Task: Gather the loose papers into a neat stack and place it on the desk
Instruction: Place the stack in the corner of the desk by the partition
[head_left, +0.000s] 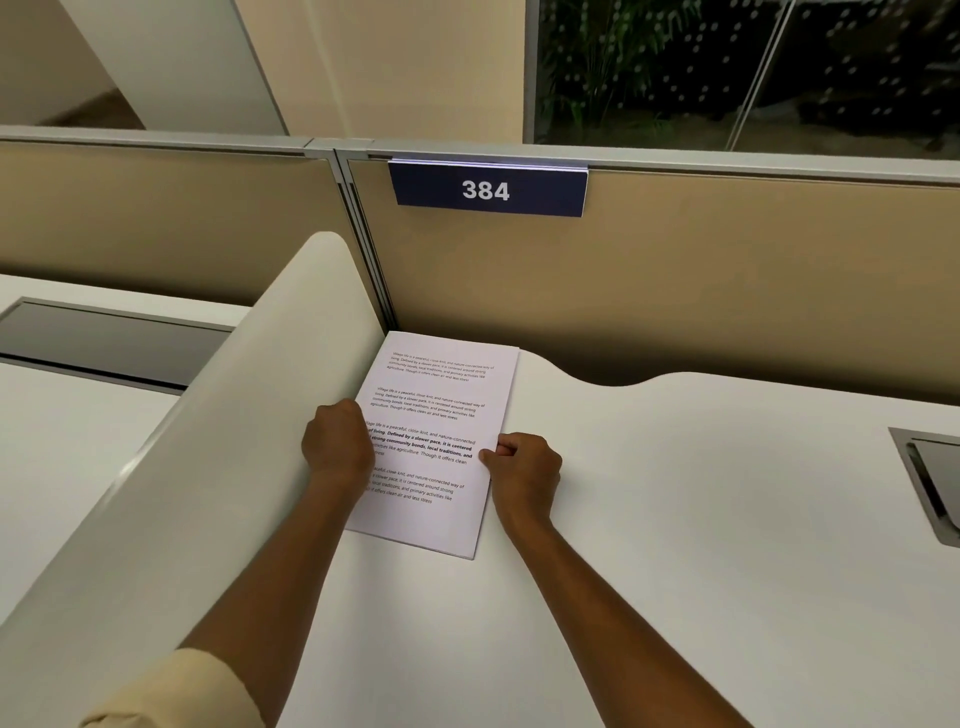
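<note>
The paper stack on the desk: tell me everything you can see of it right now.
The paper stack is white printed sheets, edges squared, lying flat on the white desk, turned slightly clockwise. The top page carries four short paragraphs, the third partly bold. Its far left corner sits by the curved side divider and the tan back partition. The left hand rests curled on its left edge; the right hand pinches its right edge with its fingers.
</note>
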